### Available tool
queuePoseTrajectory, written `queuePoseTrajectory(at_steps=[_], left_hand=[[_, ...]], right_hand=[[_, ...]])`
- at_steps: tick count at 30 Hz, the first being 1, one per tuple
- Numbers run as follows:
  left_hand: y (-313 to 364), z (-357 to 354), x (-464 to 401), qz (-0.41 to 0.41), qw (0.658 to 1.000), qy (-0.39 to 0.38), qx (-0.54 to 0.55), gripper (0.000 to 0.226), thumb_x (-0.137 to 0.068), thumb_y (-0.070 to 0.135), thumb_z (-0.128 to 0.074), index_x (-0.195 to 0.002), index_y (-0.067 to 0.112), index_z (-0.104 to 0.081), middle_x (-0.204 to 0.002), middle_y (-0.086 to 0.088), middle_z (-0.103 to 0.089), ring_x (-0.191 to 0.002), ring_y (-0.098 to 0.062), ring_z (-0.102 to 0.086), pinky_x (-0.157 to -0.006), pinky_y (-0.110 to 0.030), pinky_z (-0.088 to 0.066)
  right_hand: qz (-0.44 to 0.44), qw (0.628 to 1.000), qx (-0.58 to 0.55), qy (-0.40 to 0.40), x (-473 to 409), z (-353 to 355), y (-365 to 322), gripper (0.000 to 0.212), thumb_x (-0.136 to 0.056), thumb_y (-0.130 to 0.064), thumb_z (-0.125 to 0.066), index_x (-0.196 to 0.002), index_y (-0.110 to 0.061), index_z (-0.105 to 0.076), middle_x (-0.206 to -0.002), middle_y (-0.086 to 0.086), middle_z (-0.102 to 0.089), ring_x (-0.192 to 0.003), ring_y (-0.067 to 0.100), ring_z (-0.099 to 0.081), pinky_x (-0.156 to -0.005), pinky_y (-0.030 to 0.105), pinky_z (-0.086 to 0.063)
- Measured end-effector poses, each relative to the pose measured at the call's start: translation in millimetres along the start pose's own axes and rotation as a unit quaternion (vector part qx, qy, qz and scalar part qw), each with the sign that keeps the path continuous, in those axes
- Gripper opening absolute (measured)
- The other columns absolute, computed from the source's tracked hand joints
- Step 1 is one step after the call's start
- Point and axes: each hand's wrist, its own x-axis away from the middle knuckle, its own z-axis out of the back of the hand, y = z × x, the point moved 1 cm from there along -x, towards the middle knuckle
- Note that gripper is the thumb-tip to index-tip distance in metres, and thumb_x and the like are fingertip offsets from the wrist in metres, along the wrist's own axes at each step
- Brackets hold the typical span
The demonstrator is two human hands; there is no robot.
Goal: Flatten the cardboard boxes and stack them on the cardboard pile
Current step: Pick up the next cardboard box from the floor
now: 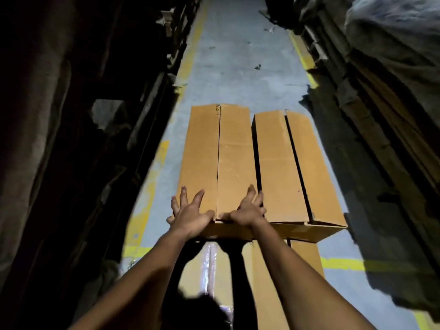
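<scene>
A long brown cardboard box (226, 153) stands closed in the aisle, its two top flaps meeting along a centre seam. My left hand (190, 210) presses flat on the near end of its left flap, fingers spread. My right hand (248, 209) presses with spread fingers on the near end of its right flap. A second long box (295, 167) stands beside it on the right, its flaps parted by a dark gap. Flat cardboard with a taped seam (262, 282) lies under my arms at the bottom of the view.
Tall dark stacks of material (71, 115) wall the aisle on the left, and more stacks (381, 103) with a plastic-wrapped bundle (395, 25) on the right. Grey concrete floor (238, 55) with yellow lines (352, 264) runs ahead, with small scraps on it.
</scene>
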Motion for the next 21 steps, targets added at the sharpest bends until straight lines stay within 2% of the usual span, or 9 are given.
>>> queuePoseTrajectory(at_steps=[2, 3, 5, 7, 9, 12, 15, 18, 21], left_hand=[[-6.1, 8.7, -10.1, 0.025, 0.997, 0.043, 0.064, 0.06, -0.094, 0.054, -0.064, -0.148, 0.046, -0.04, -0.173, 0.002, 0.004, -0.155, -0.036, -0.018, -0.116, -0.055, -0.028], [-12.0, 10.3, -16.3, 0.044, 0.993, 0.051, 0.097, 0.064, -0.094, 0.054, -0.067, -0.148, 0.038, -0.038, -0.171, -0.004, -0.003, -0.149, -0.038, -0.032, -0.115, -0.05, -0.034], [-23.5, 9.2, -26.2, 0.113, 0.98, 0.025, 0.159, 0.092, -0.088, 0.056, -0.075, -0.155, 0.026, -0.021, -0.165, -0.015, -0.022, -0.14, -0.04, -0.046, -0.113, -0.047, -0.042], [-30.7, 4.4, -32.1, 0.177, 0.969, 0.0, 0.173, 0.111, -0.08, 0.063, -0.08, -0.157, 0.019, -0.014, -0.155, -0.019, -0.043, -0.135, -0.041, -0.051, -0.109, -0.05, -0.047], [-31.2, 0.6, -35.0, 0.191, 0.967, 0.012, 0.166, 0.111, -0.076, 0.065, -0.082, -0.155, 0.016, -0.021, -0.147, -0.02, -0.052, -0.13, -0.042, -0.054, -0.105, -0.049, -0.05], [-27.9, 0.6, -24.8, 0.179, 0.971, 0.042, 0.156, 0.101, -0.077, 0.062, -0.083, -0.15, 0.018, -0.029, -0.14, -0.019, -0.055, -0.124, -0.042, -0.057, -0.101, -0.048, -0.052], [-31.9, 3.7, -6.7, 0.166, 0.97, 0.051, 0.17, 0.091, -0.079, 0.058, -0.083, -0.144, 0.019, -0.033, -0.134, -0.017, -0.057, -0.12, -0.04, -0.058, -0.099, -0.046, -0.053], [-29.2, 16.2, 17.0, 0.149, 0.965, 0.075, 0.201, 0.089, -0.079, 0.056, -0.084, -0.144, 0.021, -0.034, -0.127, -0.013, -0.057, -0.119, -0.038, -0.058, -0.099, -0.047, -0.054], [-20.5, 40.4, 44.4, 0.133, 0.96, 0.097, 0.226, 0.088, -0.08, 0.055, -0.084, -0.146, 0.021, -0.036, -0.118, -0.005, -0.051, -0.123, -0.037, -0.057, -0.096, -0.041, -0.053]], right_hand=[[-0.028, 0.995, -0.094, 0.007, -10.8, 14.3, 6.7, 0.138, -0.078, -0.047, -0.088, -0.163, -0.012, 0.015, -0.17, 0.018, -0.001, -0.154, 0.041, -0.02, -0.124, 0.045, -0.028], [-0.031, 0.992, -0.12, 0.006, -15.4, 19.9, 9.7, 0.131, -0.08, -0.044, -0.088, -0.163, -0.007, 0.006, -0.17, 0.019, -0.011, -0.153, 0.04, -0.024, -0.123, 0.042, -0.03], [-0.027, 0.99, -0.139, 0.006, -22.2, 27.3, 12.8, 0.119, -0.079, -0.043, -0.089, -0.161, -0.005, -0.012, -0.165, 0.018, -0.029, -0.15, 0.038, -0.033, -0.118, 0.041, -0.037], [-0.023, 0.99, -0.136, 0.02, -25.4, 26.9, 9.8, 0.114, -0.077, -0.044, -0.09, -0.159, -0.006, -0.02, -0.161, 0.017, -0.037, -0.147, 0.038, -0.038, -0.113, 0.041, -0.041], [-0.021, 0.992, -0.119, 0.028, -25.5, 23.4, 8.9, 0.116, -0.076, -0.044, -0.091, -0.159, -0.007, -0.019, -0.159, 0.018, -0.04, -0.145, 0.038, -0.04, -0.112, 0.042, -0.043], [-0.019, 0.993, -0.11, 0.037, -17.2, 17.4, 15.8, 0.116, -0.077, -0.045, -0.091, -0.16, -0.01, -0.017, -0.157, 0.018, -0.043, -0.143, 0.039, -0.043, -0.11, 0.043, -0.044], [0.004, 0.994, -0.091, 0.062, -1.1, 16.6, 20.1, 0.108, -0.074, -0.047, -0.092, -0.153, -0.012, -0.027, -0.151, 0.015, -0.049, -0.139, 0.037, -0.048, -0.108, 0.044, -0.047], [0.04, 0.992, -0.087, 0.087, 23.2, 29.8, 12.0, 0.104, -0.072, -0.047, -0.093, -0.15, -0.014, -0.032, -0.147, 0.012, -0.053, -0.136, 0.035, -0.05, -0.107, 0.045, -0.048], [0.078, 0.988, -0.087, 0.097, 54.3, 56.4, -2.1, 0.106, -0.072, -0.046, -0.094, -0.152, -0.015, -0.032, -0.147, 0.012, -0.052, -0.137, 0.036, -0.049, -0.107, 0.045, -0.048]])
